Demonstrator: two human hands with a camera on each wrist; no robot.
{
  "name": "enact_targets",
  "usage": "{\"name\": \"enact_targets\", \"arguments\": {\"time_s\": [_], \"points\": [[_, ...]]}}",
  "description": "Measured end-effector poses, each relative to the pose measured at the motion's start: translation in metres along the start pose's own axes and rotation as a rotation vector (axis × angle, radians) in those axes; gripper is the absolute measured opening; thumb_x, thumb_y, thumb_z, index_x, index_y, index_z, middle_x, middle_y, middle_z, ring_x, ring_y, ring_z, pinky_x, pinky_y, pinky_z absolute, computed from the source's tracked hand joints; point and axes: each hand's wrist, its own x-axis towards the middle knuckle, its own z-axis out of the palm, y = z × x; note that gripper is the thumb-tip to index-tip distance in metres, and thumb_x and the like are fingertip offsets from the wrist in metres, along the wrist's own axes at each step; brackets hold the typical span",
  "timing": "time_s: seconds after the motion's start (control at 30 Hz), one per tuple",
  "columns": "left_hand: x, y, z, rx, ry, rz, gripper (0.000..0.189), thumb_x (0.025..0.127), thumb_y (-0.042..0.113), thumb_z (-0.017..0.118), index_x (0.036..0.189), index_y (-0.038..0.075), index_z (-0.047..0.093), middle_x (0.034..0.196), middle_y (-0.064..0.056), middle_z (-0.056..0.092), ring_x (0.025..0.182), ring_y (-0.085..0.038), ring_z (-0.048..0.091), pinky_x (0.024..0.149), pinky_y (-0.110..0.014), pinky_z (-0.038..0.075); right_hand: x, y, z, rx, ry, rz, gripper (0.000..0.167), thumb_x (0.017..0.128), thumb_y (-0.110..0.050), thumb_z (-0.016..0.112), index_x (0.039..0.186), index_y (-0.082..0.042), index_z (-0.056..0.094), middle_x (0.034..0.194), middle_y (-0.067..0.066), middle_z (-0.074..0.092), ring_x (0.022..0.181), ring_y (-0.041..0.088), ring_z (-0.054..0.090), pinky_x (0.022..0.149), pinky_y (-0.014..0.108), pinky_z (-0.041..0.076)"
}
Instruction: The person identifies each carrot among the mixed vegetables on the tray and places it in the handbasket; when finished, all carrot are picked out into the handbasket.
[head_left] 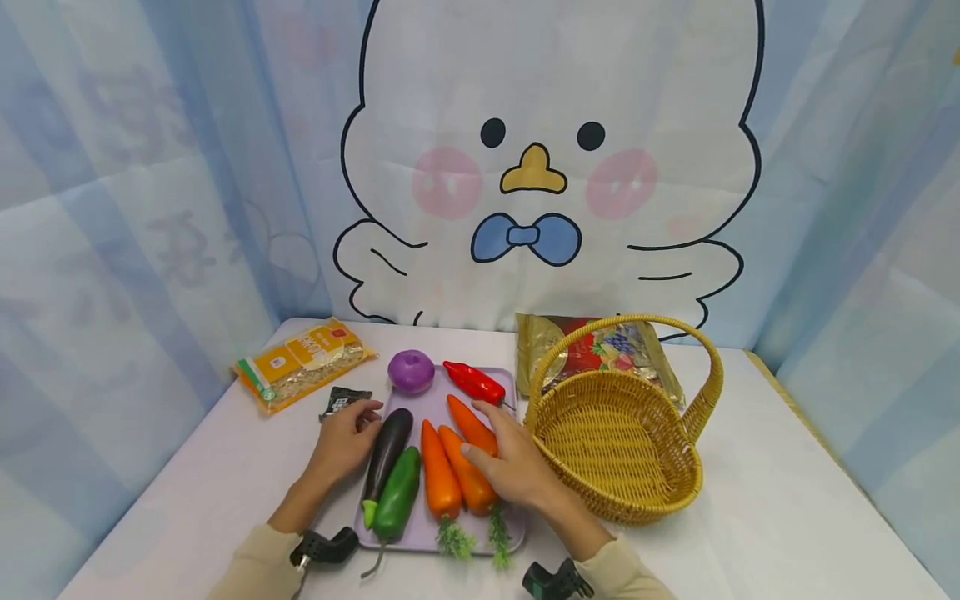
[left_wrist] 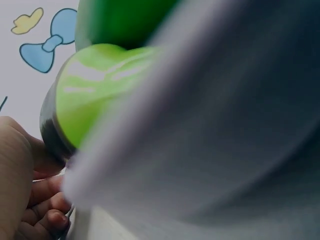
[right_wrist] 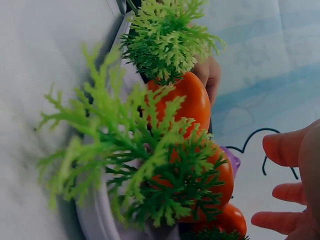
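At lower centre, the right hand (head_left: 521, 462), fingers apart, hovers right of a glossy, tapered orange carrot (head_left: 468, 422) pointing upper left.

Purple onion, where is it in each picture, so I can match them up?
Head: the purple onion sits left of and below centre, beside the red pepper.
Left wrist: not visible.
Right wrist: a purple sliver, probably it, peeks past the carrots, right of centre.
Shared landmark: the cartoon curtain, in all three.
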Motion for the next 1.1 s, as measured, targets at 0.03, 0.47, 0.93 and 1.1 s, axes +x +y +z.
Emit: {"name": "enact_targets", "arguments": {"time_s": [0.03,0.47,0.93,1.1], "points": [[-0.0003,-0.0015,-0.0001,0.001,0.006,0.004,0.029,0.088,0.002,0.066,0.117,-0.001,0.070,0.092,-0.009,0.072,0.078,-0.016,0.061,0.074,-0.032,0.049,0.0000,0.0005,0.0013,0.001,0.003,0.003,0.063,0.097,-0.027,0.065,0.153,-0.010,0.042,0.157,0.009,0.044,0.146,0.034,0.036,0.118,0.057,0.026],[-0.0075,-0.0085,-0.0012,0.011,0.028,0.012,0.027,0.088,0.002,0.070,0.115,0.000,0.074,0.094,-0.011,0.073,0.070,-0.014,0.054,0.064,-0.025,0.044,-0.0059,0.0062,0.0077,-0.188,0.017,-0.013,0.047,0.098,-0.006,0.059,0.143,0.004,0.050,0.142,0.022,0.055,0.133,0.037,0.052,0.112,0.053,0.038],[-0.0061,-0.0077,0.0011,0.000,0.046,0.040,0.027,0.086,0.003,0.073,0.112,0.001,0.076,0.093,-0.011,0.075,0.068,-0.013,0.056,0.064,-0.025,0.045,-0.0053,0.0049,0.0086,-0.350,0.034,0.045,0.049,0.097,-0.021,0.065,0.135,0.009,0.055,0.118,0.021,0.064,0.108,0.032,0.061,0.096,0.050,0.048],[-0.0070,-0.0075,0.0013,-0.002,0.046,0.030,0.027,0.085,0.004,0.072,0.112,0.002,0.076,0.093,-0.011,0.075,0.067,-0.013,0.055,0.064,-0.025,0.044,-0.0060,0.0050,0.0105,-0.376,0.044,0.050,0.048,0.097,-0.021,0.064,0.134,0.009,0.056,0.114,0.022,0.065,0.105,0.033,0.063,0.094,0.050,0.050]]}}
